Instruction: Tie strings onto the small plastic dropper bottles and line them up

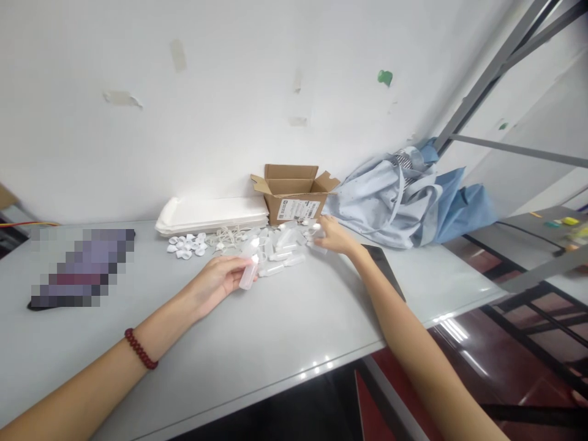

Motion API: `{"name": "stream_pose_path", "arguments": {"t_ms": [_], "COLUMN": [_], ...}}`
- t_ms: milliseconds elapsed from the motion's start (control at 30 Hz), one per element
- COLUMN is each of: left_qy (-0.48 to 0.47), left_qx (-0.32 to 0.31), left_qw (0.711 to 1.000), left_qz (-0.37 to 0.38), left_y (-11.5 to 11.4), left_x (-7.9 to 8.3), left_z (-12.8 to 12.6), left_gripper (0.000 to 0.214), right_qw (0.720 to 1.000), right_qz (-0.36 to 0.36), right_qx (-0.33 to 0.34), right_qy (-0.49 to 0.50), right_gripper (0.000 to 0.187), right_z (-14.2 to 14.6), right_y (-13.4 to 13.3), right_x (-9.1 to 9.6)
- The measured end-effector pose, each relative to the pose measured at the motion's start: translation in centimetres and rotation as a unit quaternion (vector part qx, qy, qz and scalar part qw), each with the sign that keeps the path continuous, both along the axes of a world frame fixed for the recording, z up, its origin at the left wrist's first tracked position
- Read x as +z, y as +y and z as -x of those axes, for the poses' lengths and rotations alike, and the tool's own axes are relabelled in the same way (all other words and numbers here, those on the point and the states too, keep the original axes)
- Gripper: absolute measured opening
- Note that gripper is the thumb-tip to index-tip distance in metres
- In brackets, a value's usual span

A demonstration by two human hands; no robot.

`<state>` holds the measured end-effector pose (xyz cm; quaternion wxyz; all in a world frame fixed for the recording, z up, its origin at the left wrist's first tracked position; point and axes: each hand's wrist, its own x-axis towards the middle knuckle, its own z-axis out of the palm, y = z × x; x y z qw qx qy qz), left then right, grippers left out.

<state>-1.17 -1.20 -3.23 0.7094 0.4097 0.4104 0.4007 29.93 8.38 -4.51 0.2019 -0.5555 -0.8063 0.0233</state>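
Note:
My left hand (215,285) is closed round a small translucent squeeze bottle (248,276) with a white top, tilted just above the table. Beyond it lies a loose pile of similar bottles (281,252). At the right end of that pile, my right hand (337,236) has its fingers closed by a white-topped bottle (316,230), which it seems to grip; the fingertips are partly hidden. Left of the pile are pale coiled cords (228,236) and a cluster of small white pieces (187,245).
An open cardboard box (294,202) stands against the wall, beside a stack of white sheets or bags (211,214). Light blue cloth (390,199) is heaped at right, near a dark flat object (384,269). A pixelated phone-like object (87,266) lies left on the grey table (257,355).

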Motion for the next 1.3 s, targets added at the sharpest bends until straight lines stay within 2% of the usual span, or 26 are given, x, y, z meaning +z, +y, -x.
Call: {"name": "stream_pose_path", "arguments": {"t_ms": [100,233,433,533,600,667,700,767,867,967,1033,1100,1167,1300], "left_qy": [-0.006,-0.012,-0.037,-0.055,-0.056,-0.054,-0.055,-0.061,-0.049,0.001,0.050,0.107,0.160,0.229], "left_qx": [-0.003,-0.003,0.000,0.017,0.029,0.043,0.049,0.056,0.053,0.066,0.072,0.074,0.086,0.101], "left_qw": [1.000,1.000,0.999,0.998,0.998,0.997,0.996,0.993,0.990,0.987,0.983,0.974,0.959,0.932], "left_qz": [0.000,0.002,-0.002,-0.007,-0.018,-0.039,-0.051,-0.080,-0.122,-0.148,-0.161,-0.185,-0.218,-0.261], "left_y": [0.2,0.1,0.0,0.0,0.0,-0.2,-0.3,-0.7,-1.4,-2.1,-2.4,-2.5,-2.5,-2.7], "left_x": [-0.3,-0.5,-0.6,-0.6,-0.5,-0.2,0.0,0.4,1.0,1.1,1.0,0.8,0.8,0.8], "left_z": [-0.1,-0.2,-0.5,-0.6,-0.7,-0.8,-0.9,-1.1,-1.6,-2.0,-2.2,-2.3,-2.3,-2.4], "left_gripper": [0.011,0.012,0.012,0.011,0.012,0.013,0.014,0.015,0.016,0.017,0.019,0.022,0.025,0.026], "right_qw": [0.999,0.998,0.999,0.999,0.992,0.972,0.954,0.907,0.820,0.744,0.711,0.692,0.686,0.684], "right_qz": [0.019,0.049,0.033,0.010,-0.013,-0.026,-0.002,0.093,0.271,0.326,0.351,0.382,0.393,0.354], "right_qx": [0.003,-0.029,-0.034,-0.027,-0.029,-0.021,-0.004,0.049,0.125,0.159,0.177,0.181,0.170,0.137], "right_qy": [-0.027,-0.017,-0.005,0.039,0.118,0.234,0.300,0.408,0.488,0.561,0.583,0.585,0.588,0.622], "right_gripper": [0.037,0.042,0.040,0.034,0.032,0.037,0.041,0.044,0.031,0.031,0.031,0.030,0.031,0.033], "right_z": [0.1,0.0,0.3,1.3,2.8,5.1,6.5,9.3,12.5,13.7,13.7,13.6,13.4,12.9], "right_y": [0.1,0.3,0.4,-0.5,-1.8,-3.7,-4.7,-6.8,-9.0,-9.6,-9.6,-9.5,-9.4,-9.1], "right_x": [0.2,0.1,-0.5,0.4,1.3,2.3,2.7,3.1,3.0,2.3,1.8,1.6,1.4,1.4]}}
